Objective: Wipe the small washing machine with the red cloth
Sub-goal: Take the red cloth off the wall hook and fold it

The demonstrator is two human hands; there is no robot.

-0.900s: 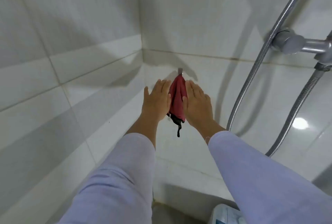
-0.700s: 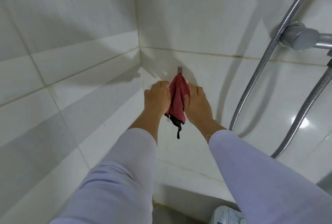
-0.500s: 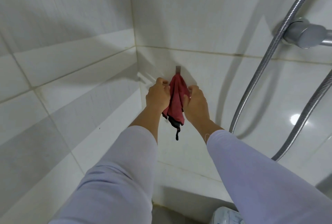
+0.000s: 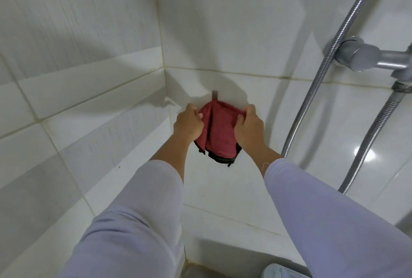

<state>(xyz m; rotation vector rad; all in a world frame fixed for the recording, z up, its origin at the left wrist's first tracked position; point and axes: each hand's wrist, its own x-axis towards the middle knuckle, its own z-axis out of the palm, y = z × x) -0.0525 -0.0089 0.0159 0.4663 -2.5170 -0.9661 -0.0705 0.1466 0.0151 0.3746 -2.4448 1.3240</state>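
Note:
A red cloth [image 4: 219, 131] with a black edge hangs from a small metal hook [image 4: 214, 94] on the white tiled wall near the corner. My left hand [image 4: 188, 125] grips the cloth's left edge and my right hand [image 4: 248, 128] grips its right edge, holding it spread between them. The cloth's top still sits at the hook. A pale corner of the small washing machine [image 4: 283, 272] shows at the bottom edge, mostly hidden by my right sleeve.
A metal shower hose [image 4: 327, 59] runs down the wall to the right of my hands, with a chrome tap fitting [image 4: 361, 57] at the right edge. A second hose [image 4: 374, 135] hangs below it. Tiled walls meet in a corner at left.
Both hands went from flat beside the hanging cloth to closed on its edges, then pulled apart, spreading the bunched cloth wide.

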